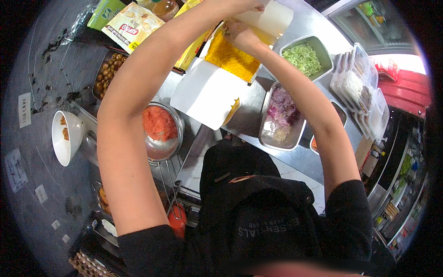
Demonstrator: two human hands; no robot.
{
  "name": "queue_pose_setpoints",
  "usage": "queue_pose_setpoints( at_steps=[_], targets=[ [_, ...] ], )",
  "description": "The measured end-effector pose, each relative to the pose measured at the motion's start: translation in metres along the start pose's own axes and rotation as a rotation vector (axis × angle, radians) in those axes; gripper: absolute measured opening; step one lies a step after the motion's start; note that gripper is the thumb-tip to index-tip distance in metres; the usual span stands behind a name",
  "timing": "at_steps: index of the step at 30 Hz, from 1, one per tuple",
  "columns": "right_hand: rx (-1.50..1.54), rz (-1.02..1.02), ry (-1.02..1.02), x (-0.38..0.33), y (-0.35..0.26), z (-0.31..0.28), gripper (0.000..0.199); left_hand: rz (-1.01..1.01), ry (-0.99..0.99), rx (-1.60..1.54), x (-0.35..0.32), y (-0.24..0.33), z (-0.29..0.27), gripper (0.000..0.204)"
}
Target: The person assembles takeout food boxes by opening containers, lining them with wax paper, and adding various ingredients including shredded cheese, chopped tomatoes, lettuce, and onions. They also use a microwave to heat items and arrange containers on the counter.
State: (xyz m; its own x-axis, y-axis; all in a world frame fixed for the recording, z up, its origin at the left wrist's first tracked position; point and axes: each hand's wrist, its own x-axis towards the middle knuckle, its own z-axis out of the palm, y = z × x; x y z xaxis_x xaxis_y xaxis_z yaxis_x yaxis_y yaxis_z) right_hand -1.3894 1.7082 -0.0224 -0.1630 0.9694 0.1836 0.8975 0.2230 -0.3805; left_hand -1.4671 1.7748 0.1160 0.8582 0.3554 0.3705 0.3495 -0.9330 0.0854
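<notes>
A white box [203,93] with its near flap folded down holds orange-yellow crumbs [233,56]. My right hand [241,34] reaches over its far left corner. Those fingers are curled in and closed, and what is in them is hidden. At the top edge of the head view, my left hand [256,5] is next to the raised far flap [274,18]. Only part of it shows, so its fingers are mostly out of sight. Beneath my right forearm sits a metal tray of chopped purple and white onion [282,111].
Shredded green vegetable fills a metal tray [302,60] at right, beside stacked clear lidded containers [357,87]. Left of the box are a strainer with red pulp [161,127], a tray of brown balls [108,71], a white bowl [69,138] and a cream package [131,27].
</notes>
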Motion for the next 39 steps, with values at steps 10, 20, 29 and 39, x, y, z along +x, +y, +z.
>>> queue_pose_setpoints(
  at_steps=[10,20,29,39],
  targets=[
    [-0.054,-0.022,-0.183,-0.011,-0.035,0.004,0.026,-0.074,-0.049,0.011,-0.009,0.003,-0.013,0.025],
    [-0.048,-0.149,-0.006,-0.040,-0.052,0.016,0.023,-0.070,-0.040,0.013,-0.007,0.004,-0.012,0.027],
    [-0.091,-0.007,0.249,-0.005,-0.009,-0.001,0.020,-0.062,-0.047,-0.016,-0.005,0.007,-0.012,0.028],
    [-0.028,-0.062,0.023,-0.022,-0.034,0.005,0.019,-0.047,0.011,-0.007,-0.010,0.003,-0.011,0.030]
  ],
)
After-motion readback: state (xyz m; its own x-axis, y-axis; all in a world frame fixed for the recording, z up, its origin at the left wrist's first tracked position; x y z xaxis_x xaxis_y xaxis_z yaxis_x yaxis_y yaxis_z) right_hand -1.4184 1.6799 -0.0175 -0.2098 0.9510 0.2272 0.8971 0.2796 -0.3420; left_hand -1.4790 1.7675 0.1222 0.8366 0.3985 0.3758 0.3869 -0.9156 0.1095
